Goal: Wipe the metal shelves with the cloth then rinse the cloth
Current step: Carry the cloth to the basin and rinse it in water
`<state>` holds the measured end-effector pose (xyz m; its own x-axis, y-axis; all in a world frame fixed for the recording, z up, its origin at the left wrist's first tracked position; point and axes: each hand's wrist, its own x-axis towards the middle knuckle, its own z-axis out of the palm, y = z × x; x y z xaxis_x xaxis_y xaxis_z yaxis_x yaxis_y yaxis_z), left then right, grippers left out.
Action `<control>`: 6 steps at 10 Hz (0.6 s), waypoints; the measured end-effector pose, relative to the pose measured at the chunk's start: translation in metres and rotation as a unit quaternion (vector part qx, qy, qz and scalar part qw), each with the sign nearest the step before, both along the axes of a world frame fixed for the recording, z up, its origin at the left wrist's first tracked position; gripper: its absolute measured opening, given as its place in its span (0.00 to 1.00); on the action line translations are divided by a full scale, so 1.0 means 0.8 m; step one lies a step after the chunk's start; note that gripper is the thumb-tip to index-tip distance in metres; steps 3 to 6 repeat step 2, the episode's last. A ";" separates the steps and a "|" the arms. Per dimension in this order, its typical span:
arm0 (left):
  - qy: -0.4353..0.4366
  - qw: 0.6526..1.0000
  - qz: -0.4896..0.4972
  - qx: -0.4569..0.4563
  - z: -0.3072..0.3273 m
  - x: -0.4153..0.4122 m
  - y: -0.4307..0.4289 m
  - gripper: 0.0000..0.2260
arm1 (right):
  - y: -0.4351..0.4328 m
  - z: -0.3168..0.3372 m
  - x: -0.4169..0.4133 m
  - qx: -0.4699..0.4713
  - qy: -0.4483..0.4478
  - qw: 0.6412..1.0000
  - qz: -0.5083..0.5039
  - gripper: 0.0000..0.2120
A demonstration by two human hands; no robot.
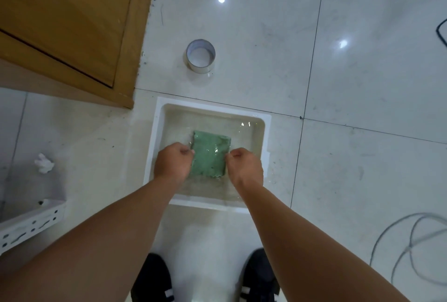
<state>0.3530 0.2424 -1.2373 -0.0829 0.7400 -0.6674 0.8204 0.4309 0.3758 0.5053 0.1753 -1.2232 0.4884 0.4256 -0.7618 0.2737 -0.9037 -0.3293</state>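
A green cloth (pixel 211 154) lies spread flat under shallow water in a white square basin (pixel 159 117) on the tiled floor. My left hand (pixel 173 162) pinches the cloth's left edge with curled fingers. My right hand (pixel 244 167) pinches its right edge the same way. Both hands are at the water's surface, wrists toward me. A corner of a white perforated metal shelf (pixel 31 223) shows at the lower left.
A roll of clear tape (pixel 200 56) stands on the floor beyond the basin. A wooden cabinet (pixel 67 23) fills the upper left. A crumpled white tissue (pixel 44 163) lies at the left. Grey cables (pixel 399 248) coil at the lower right. My black shoes (pixel 154 280) stand below the basin.
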 end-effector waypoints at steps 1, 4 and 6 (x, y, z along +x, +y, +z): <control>0.090 0.983 -0.158 0.012 0.033 -0.002 -0.006 0.10 | -0.007 0.029 0.001 -0.005 -0.008 0.995 0.100 0.21; 0.100 0.967 -0.232 0.031 0.055 -0.004 -0.014 0.11 | -0.013 0.051 -0.003 0.006 -0.005 0.982 0.190 0.23; 0.100 0.967 -0.232 0.031 0.055 -0.004 -0.014 0.11 | -0.013 0.051 -0.003 0.006 -0.005 0.982 0.190 0.23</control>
